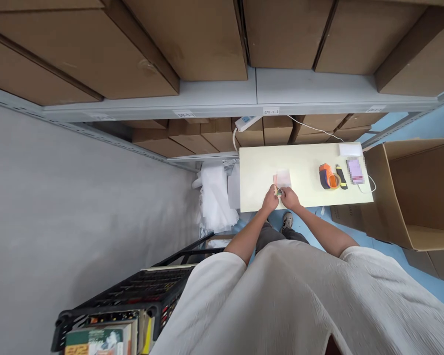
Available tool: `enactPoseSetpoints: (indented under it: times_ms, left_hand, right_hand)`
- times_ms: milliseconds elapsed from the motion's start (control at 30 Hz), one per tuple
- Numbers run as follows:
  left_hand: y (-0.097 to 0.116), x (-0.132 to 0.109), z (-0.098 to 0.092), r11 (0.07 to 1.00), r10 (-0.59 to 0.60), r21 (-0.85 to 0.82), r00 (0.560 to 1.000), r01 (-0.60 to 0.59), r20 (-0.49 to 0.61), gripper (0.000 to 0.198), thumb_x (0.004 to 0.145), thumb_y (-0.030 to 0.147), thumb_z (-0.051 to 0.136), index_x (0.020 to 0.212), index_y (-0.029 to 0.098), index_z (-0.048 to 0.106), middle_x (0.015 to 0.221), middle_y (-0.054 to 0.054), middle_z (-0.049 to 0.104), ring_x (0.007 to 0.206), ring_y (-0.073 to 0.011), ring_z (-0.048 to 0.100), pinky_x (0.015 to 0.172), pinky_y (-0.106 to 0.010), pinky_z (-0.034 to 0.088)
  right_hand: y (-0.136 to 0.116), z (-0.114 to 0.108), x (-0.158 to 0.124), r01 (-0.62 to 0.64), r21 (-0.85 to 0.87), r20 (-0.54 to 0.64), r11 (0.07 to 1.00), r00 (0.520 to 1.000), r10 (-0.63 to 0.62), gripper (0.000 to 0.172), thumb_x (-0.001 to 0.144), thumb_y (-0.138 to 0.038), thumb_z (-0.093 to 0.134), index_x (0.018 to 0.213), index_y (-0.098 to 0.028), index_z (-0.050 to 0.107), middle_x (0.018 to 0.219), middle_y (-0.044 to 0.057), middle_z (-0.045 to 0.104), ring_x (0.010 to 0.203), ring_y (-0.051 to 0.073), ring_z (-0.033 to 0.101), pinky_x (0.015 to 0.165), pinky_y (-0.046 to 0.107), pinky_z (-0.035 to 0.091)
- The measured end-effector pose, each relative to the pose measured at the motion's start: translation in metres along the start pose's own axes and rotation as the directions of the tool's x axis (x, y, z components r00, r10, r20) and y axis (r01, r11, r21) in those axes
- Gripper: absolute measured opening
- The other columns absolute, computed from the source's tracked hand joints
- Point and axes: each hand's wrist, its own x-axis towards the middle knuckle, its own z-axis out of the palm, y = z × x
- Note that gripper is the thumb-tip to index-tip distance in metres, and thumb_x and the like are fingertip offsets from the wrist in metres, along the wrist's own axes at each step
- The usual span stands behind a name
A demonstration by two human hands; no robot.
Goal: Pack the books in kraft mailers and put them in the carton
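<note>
Over the near edge of the pale table, my left hand and my right hand come together with their fingers closed. Between the fingertips shows a small dark and greenish object, too small to name. Just beyond the hands lies a pale pink, flat sheet or packet. A narrow pinkish strip sticks up by my left fingers. Whether that strip is joined to the small object I cannot tell.
On the table to the right are an orange tape dispenser, a yellow-black utility knife, a blurred phone and a white box. A large open carton stands right; a black crate with books stands left. Boxed shelves overhang ahead.
</note>
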Motion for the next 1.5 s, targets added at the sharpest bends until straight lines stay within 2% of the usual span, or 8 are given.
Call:
enactPoseSetpoints:
  times_ms: [200,400,567,733,900,1133,1267,1500]
  left_hand:
    - [-0.008,0.002,-0.014,0.993,0.086,0.081,0.996,-0.083,-0.037,0.083,0.09,0.0,0.046,0.171,0.02,0.048,0.175,-0.011,0.052,0.159,-0.023,0.053,0.134,-0.043,0.045]
    - [-0.006,0.005,-0.017,0.959,0.141,0.231,0.984,-0.162,0.105,0.073,0.096,0.004,0.052,0.166,0.021,0.057,0.167,-0.01,0.063,0.156,-0.0288,0.056,0.134,-0.048,0.044]
    - [-0.004,0.005,-0.014,0.958,0.171,0.213,0.978,-0.194,0.121,0.069,0.096,0.005,0.054,0.163,0.019,0.06,0.168,-0.013,0.062,0.155,-0.031,0.058,0.132,-0.046,0.046]
    - [-0.003,0.006,-0.015,0.975,0.115,0.172,0.984,-0.138,0.138,0.061,0.104,0.014,0.047,0.164,0.016,0.058,0.168,-0.013,0.062,0.158,-0.0306,0.054,0.132,-0.045,0.044]
    - [0.006,0.009,-0.011,0.977,0.125,0.152,0.98,-0.149,0.153,0.056,0.107,0.021,0.047,0.161,0.017,0.06,0.17,-0.012,0.06,0.158,-0.0307,0.055,0.133,-0.044,0.043]
    - [0.057,0.016,0.025,0.977,0.108,0.165,0.983,-0.132,0.149,0.052,0.105,0.022,0.053,0.156,0.027,0.062,0.164,-0.008,0.066,0.155,-0.0333,0.057,0.129,-0.052,0.045]
    - [0.082,0.019,0.04,0.996,0.082,-0.056,0.983,-0.073,0.165,0.038,0.114,0.032,0.046,0.145,0.026,0.066,0.152,-0.008,0.074,0.142,-0.0284,0.068,0.117,-0.041,0.053]
    - [0.066,0.021,0.027,0.965,-0.086,-0.247,0.996,0.09,0.027,0.032,0.113,0.052,0.058,0.128,0.024,0.061,0.127,-0.01,0.08,0.113,-0.0247,0.077,0.094,-0.033,0.058]
  right_hand:
    - [-0.005,0.013,0.001,0.05,-0.077,0.089,0.996,0.995,-0.043,0.055,0.096,-0.015,0.053,0.15,-0.013,0.065,0.13,0.018,0.071,0.116,0.03,0.066,0.107,0.04,0.053]
    - [0.006,0.008,-0.004,0.057,0.083,0.048,0.995,0.997,-0.061,0.046,0.091,-0.02,0.055,0.133,-0.018,0.074,0.119,0.012,0.074,0.114,0.028,0.067,0.108,0.04,0.054]
    - [0.016,-0.008,0.006,-0.259,0.22,-0.19,0.94,0.934,0.302,0.041,0.091,-0.024,0.051,0.125,-0.015,0.072,0.119,0.014,0.073,0.111,0.028,0.069,0.107,0.041,0.055]
    - [0.014,-0.014,0.024,-0.452,0.332,-0.099,0.828,0.856,0.508,0.027,0.085,-0.031,0.065,0.11,-0.022,0.069,0.09,0.004,0.072,0.091,0.026,0.07,0.087,0.034,0.055]
    - [0.012,-0.021,0.024,-0.407,0.313,-0.116,0.858,0.881,0.459,0.012,0.082,-0.032,0.065,0.076,-0.028,0.055,0.071,-0.001,0.063,0.077,0.023,0.063,0.076,0.031,0.05]
    - [0.03,-0.068,0.003,-0.329,0.303,-0.204,0.894,0.894,0.399,0.014,0.08,-0.035,0.066,0.08,-0.028,0.053,0.077,0.0,0.067,0.079,0.022,0.063,0.076,0.031,0.049]
    - [0.04,-0.089,-0.006,-0.3,0.32,-0.222,0.899,0.898,0.379,0.02,0.084,-0.045,0.067,0.083,-0.028,0.057,0.081,0.001,0.071,0.084,0.024,0.067,0.08,0.033,0.053]
    - [0.032,-0.068,-0.004,-0.198,0.511,-0.008,0.837,0.972,0.235,0.056,0.103,-0.07,0.046,0.102,-0.022,0.076,0.11,0.01,0.082,0.096,0.024,0.075,0.09,0.037,0.061]
